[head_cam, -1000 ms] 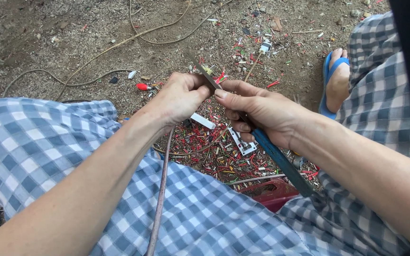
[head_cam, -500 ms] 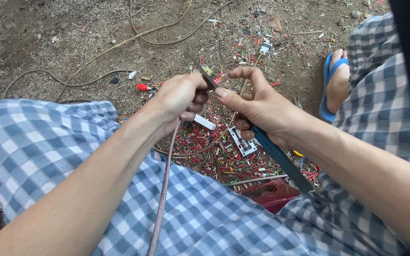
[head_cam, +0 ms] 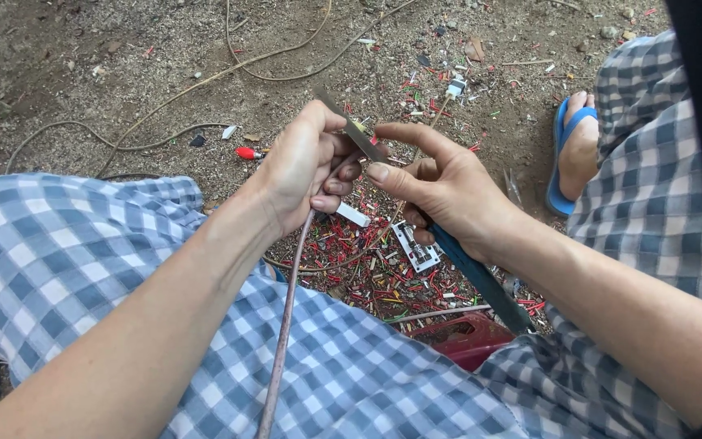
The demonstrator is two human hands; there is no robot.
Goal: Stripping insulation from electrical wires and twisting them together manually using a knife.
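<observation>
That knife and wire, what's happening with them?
A person sitting on the ground grips a brownish cable in the left hand. The right hand holds a knife with a blue handle, its blade pressed against the cable's end. Bits of red and green wire casing litter the dirt below.

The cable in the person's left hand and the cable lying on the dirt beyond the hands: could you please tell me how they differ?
The held cable is pinkish-brown and runs nearly straight from the left hand down over the checked cloth; the ground cable is paler tan and curves in loose loops. The held cable meets the knife that the right hand grips; the ground cable lies untouched. Both are thin, long and dusty.
</observation>
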